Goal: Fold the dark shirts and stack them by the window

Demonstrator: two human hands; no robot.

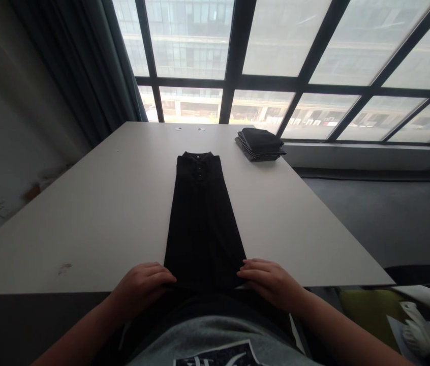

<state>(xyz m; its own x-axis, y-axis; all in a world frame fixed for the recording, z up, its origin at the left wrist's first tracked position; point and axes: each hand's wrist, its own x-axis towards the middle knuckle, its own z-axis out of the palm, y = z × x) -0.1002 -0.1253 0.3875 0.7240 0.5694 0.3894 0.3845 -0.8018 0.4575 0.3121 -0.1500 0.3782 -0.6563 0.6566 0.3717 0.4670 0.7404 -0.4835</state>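
Note:
A black polo shirt (202,218) lies lengthwise in front of me, its sides folded in to make a long narrow strip. Its collar and buttons face up at the far end. At the near left corner of the hem, my left hand (144,282) is closed on the cloth, with the thumb hidden. My right hand (270,282) closes on the near right corner in the same way, fingers together over the edge. The near end of the shirt reaches the table's front edge.
The white table (104,203) extends toward a large window (234,61). On its far right edge sits a stack of folded dark clothes (258,144). A dark curtain (81,66) hangs at the left. White items (421,325) lie on a green seat (367,310) at lower right.

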